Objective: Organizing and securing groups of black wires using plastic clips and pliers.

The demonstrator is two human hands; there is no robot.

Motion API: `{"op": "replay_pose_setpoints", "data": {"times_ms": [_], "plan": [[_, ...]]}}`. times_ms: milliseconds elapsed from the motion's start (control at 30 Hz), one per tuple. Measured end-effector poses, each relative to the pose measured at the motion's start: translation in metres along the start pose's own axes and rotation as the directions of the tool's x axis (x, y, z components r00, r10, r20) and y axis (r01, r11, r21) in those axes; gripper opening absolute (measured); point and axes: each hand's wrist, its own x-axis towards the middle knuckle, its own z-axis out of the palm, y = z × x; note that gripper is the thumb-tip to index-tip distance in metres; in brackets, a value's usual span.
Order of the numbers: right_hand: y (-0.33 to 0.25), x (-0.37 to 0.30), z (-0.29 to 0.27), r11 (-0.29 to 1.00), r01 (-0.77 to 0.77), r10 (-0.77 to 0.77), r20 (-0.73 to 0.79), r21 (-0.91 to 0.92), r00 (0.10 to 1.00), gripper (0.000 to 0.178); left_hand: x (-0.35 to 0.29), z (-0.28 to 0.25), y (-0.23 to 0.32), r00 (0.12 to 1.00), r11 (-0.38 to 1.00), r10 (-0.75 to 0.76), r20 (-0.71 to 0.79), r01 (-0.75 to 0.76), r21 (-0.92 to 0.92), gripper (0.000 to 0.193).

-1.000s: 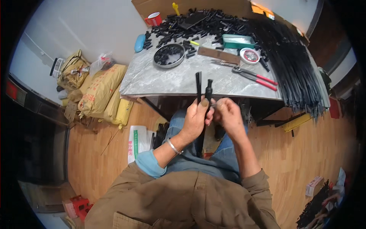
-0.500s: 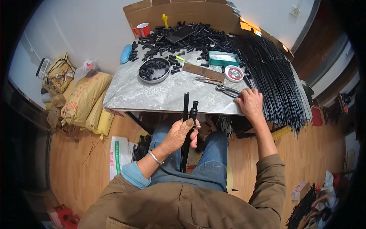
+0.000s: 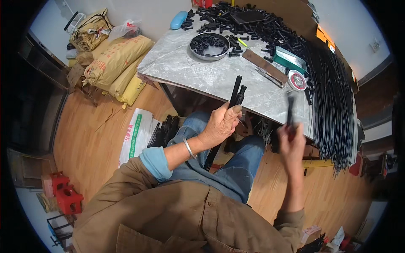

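Note:
My left hand (image 3: 220, 124) grips a pair of long black rods (image 3: 236, 93) that stand upright over my lap, one of them capped with a black fitting. My right hand (image 3: 291, 141), blurred by motion, is raised near the table's front edge and holds a short black rod piece (image 3: 290, 110). A big bundle of long thin black rods (image 3: 335, 101) lies along the right side of the grey marble table (image 3: 181, 67). A round metal pan (image 3: 209, 45) holds several black fittings, and a heap of loose black fittings (image 3: 257, 23) covers the far part of the table.
A brown flat bar (image 3: 263, 65), pliers (image 3: 270, 78), a green box (image 3: 289, 59) and a round tin (image 3: 297, 80) lie on the table. Yellow and tan sacks (image 3: 114, 63) are stacked at the left on the wooden floor. A white bag (image 3: 135, 135) and a red crate (image 3: 63, 194) sit nearby.
My right hand left the table's right side and came back toward my lap holding a short black piece. My left hand kept hold of the upright rods. The view tilted left.

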Motion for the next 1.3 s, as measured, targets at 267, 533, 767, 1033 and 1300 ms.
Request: {"op": "replay_pose_setpoints", "data": {"times_ms": [267, 533, 767, 1033, 1300], "plan": [[-0.026, -0.038, 0.019, 0.843, 0.284, -0.337, -0.036, -0.456, 0.941, 0.041, -0.002, 0.007, -0.005, 0.992, 0.99, 0.116, -0.053, -0.112, 0.081, 0.051], [-0.039, -0.038, 0.015, 0.785, 0.327, -0.38, 0.008, -0.527, 0.925, 0.043, -0.002, 0.005, -0.011, 0.979, 0.959, 0.184, -0.086, -0.159, 0.236, 0.056], [-0.031, -0.049, 0.013, 0.949, 0.205, -0.165, 0.177, -0.241, 0.97, 0.029, -0.004, 0.003, -0.005, 0.978, 0.94, 0.194, -0.08, -0.162, 0.299, 0.061], [-0.02, -0.071, 0.011, 0.434, -0.83, 0.109, 0.894, 0.35, 0.434, 0.028, -0.006, 0.013, -0.004, 0.943, 0.869, 0.332, 0.017, -0.313, 0.384, 0.058], [-0.043, -0.08, -0.006, 0.441, -0.78, 0.273, 0.762, 0.444, 0.587, 0.02, -0.018, 0.008, 0.008, 0.996, 0.993, 0.077, 0.048, -0.081, 0.087, 0.056]]}}
